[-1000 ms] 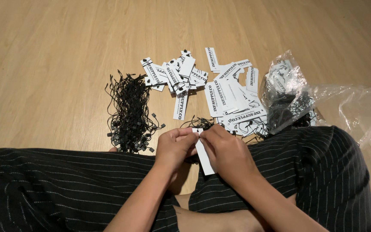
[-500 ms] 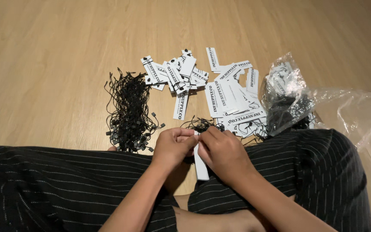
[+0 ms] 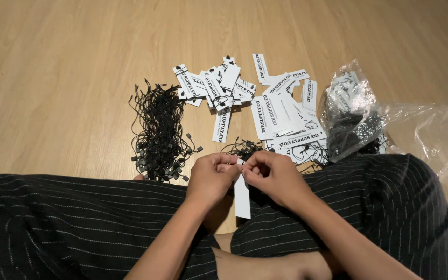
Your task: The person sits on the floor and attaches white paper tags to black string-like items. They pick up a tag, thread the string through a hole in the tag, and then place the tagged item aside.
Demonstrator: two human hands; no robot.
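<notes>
Though thin and white, tag likely light and fairly stiff card, easily creased if pinched hard; best held by its top edge near the hole, as now, with the rest left free. Hangs upright between the knees, top end caught between both hands, lower end dangling over the gap in the striped trousers. Left hand closed, fingertips pinching at the tag's top from the left; right hand closed too, fingertips meeting it from the right, touching the left hand. Possibly a thin black string between the fingers, too small to tell.

Just beyond the hands, a few loose black strings on the floor: soft, limp, apt to tangle. Further left, a dense bundle of strings with small black locks at the near end. Far of centre, a scattered heap of tags already strung; right of it, a flatter pile of tags. Far right, a crumpled clear bag, slippery and crackly by the look, partly over the right knee, with dark strings inside.
</notes>
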